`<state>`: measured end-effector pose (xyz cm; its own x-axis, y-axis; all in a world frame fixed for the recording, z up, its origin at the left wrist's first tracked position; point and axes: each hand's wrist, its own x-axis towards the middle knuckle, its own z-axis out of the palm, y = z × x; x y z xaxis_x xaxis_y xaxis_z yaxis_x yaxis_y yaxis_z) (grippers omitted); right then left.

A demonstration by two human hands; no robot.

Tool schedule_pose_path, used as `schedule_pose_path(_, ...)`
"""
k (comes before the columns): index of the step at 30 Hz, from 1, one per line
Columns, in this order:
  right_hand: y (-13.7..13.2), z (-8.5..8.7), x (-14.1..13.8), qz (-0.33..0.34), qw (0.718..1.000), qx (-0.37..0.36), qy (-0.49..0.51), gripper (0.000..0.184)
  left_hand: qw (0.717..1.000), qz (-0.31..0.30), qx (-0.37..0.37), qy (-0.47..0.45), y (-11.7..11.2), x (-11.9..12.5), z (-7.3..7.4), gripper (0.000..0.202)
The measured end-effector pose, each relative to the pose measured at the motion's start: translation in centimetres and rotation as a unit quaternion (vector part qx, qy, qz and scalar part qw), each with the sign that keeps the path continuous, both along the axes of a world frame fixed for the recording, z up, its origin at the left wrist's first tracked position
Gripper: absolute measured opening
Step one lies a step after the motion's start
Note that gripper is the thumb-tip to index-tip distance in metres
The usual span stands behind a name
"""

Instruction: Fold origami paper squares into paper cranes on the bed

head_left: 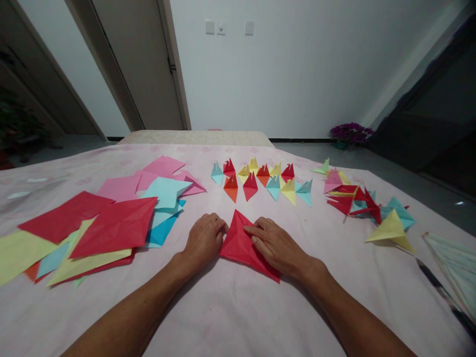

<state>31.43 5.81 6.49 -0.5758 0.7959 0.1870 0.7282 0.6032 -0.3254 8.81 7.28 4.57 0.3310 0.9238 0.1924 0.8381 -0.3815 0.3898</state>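
A folded red paper triangle (240, 240) lies on the pink cloth (238, 312) right in front of me. My left hand (204, 239) is curled, its fingertips pinching the paper's left edge. My right hand (273, 245) lies flat on the paper's right side, fingers stretched and pressing it down. Beyond the hands stands a row of folded paper cranes (260, 181) in red, yellow, blue and orange.
A loose pile of flat coloured sheets (107, 223) covers the left of the cloth. Part-folded pieces (357, 198) and a yellow one (390, 229) lie to the right. A striped flat object (451, 267) sits at the right edge. A door and white wall stand behind.
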Motion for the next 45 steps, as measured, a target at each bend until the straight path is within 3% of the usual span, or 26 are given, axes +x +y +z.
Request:
schedule_pose_path(8,0.3,-1.2,0.1,0.001,1.000,0.015,-0.025,0.033,0.998,-0.025,-0.020,-0.053,0.2,0.2,-0.7,0.021)
schedule_pose_path(15,0.1,-1.3,0.1,0.003,0.999,0.031,-0.043,0.034,0.990,-0.031,-0.041,-0.131,-0.4,1.1,-0.8,0.010)
schedule_pose_path(24,-0.5,-1.2,0.1,0.016,0.997,0.044,-0.053,0.028,0.984,-0.039,-0.033,-0.170,-1.1,1.6,-0.9,0.013)
schedule_pose_path(36,-1.7,0.0,0.4,0.042,0.995,0.029,-0.081,0.021,0.992,-0.055,0.009,-0.114,-1.9,2.2,-1.3,0.024)
schedule_pose_path(45,-2.0,-1.2,1.0,0.057,0.996,0.064,-0.013,0.011,0.992,-0.114,0.054,-0.027,-2.1,2.3,-2.7,0.041)
